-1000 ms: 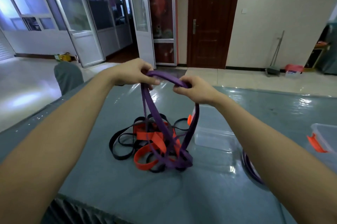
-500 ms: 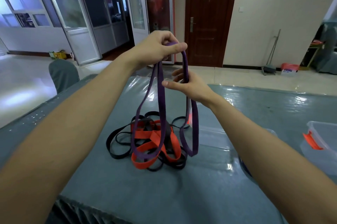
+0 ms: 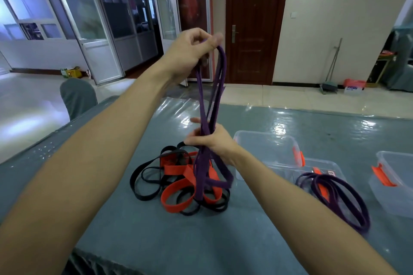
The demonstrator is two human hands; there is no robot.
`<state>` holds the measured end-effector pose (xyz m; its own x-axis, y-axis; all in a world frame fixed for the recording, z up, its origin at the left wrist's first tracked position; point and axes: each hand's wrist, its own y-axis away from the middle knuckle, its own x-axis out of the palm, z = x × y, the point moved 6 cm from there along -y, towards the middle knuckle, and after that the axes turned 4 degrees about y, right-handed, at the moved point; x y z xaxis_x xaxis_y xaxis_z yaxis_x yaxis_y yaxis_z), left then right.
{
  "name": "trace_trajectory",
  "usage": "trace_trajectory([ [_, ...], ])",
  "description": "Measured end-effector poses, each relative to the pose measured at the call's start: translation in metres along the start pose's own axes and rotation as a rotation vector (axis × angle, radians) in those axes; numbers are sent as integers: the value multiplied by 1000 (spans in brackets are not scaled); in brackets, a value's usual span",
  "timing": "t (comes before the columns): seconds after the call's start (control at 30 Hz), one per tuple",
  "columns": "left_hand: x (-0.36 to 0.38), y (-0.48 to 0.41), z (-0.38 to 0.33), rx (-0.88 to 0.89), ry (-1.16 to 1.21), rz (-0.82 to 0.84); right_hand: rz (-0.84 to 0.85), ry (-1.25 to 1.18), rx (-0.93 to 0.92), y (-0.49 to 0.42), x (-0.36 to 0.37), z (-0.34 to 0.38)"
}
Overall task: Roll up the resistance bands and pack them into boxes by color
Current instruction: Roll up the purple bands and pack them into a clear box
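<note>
Your left hand (image 3: 190,51) pinches purple band (image 3: 201,100) top; right hand (image 3: 214,142) grasps its strands mid-frame; black-orange pile (image 3: 174,169) beneath; clear boxes (image 3: 268,147) lower right.

- Left hand (image 3: 194,48), raised at 12 o'clock from the other, pinches the top of the purple band (image 3: 206,104); its blurred thumb seemingly presses on top.
- Right hand (image 3: 213,142) grips the strands lower down, fingers curled.
- Forearms enter from 8 and 4 o'clock.
</note>
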<state>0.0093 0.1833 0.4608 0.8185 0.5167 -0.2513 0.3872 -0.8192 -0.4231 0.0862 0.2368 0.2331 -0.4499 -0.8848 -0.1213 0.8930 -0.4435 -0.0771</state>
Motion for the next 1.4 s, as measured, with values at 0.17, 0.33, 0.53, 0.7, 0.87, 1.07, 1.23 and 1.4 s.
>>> trace_trajectory([
  [0.17, -49, 3, 55, -123, 171, -147, -153, 73, 93, 25, -30, -47],
  [0.33, -81, 33, 157, -299, 279, -207, -103, 250, 144, 39, -91, -50],
  [0.53, -52, 79, 253, -497, 204, -72, -125, 496, 187, 58, -148, -39],
  [0.7, 66, 137, 303, -599, -234, 480, -153, 465, 163, 76, -179, -28],
  [0.87, 226, 142, 280, -450, 236, 588, -180, 224, 184, 102, -201, -42],
  [1.07, 350, 150, 277, -531, 174, 476, -498, -21, 221, 135, -261, -81],
  [1.23, 423, 173, 291, -692, 252, 283, -561, -189, 278, 149, -289, -135],
  [1.4, 436, 169, 319, -869, 137, 276, -439, 322, 370, 164, -356, -172],
])
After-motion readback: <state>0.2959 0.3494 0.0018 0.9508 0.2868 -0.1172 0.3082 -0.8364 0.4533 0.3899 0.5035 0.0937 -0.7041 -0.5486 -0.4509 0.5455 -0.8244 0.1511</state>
